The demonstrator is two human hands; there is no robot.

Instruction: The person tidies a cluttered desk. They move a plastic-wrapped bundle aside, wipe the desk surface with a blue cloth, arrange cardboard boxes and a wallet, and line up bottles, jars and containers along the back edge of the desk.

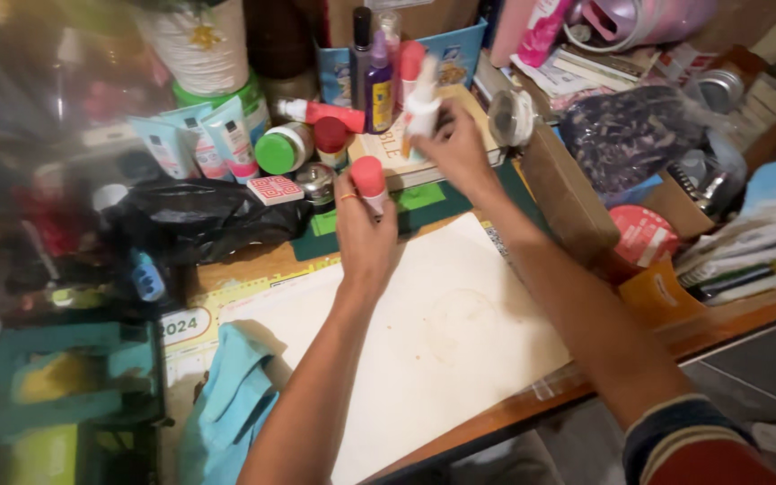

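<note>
Left hand [365, 235] closed around small white bottle with rounded pink cap [370, 182]. Right hand [455, 144] gripping white spray bottle [422, 106], above cluttered wooden desk [532, 395].

White bottle [423, 108] blurred; left clutter blurred; blue cloth [231, 409] cut off below.

Two bare forearms enter from the lower edge of the head view. Left hand [365, 235]: a thin gold-coloured ring sits on one finger; the wrist and forearm carry no sleeve, watch or band. Right hand [456, 144]: no ring is visible. The right upper arm shows a pushed-up sleeve, dark red fabric ending in a cuff banded dark blue with thin pale stripes.
</note>
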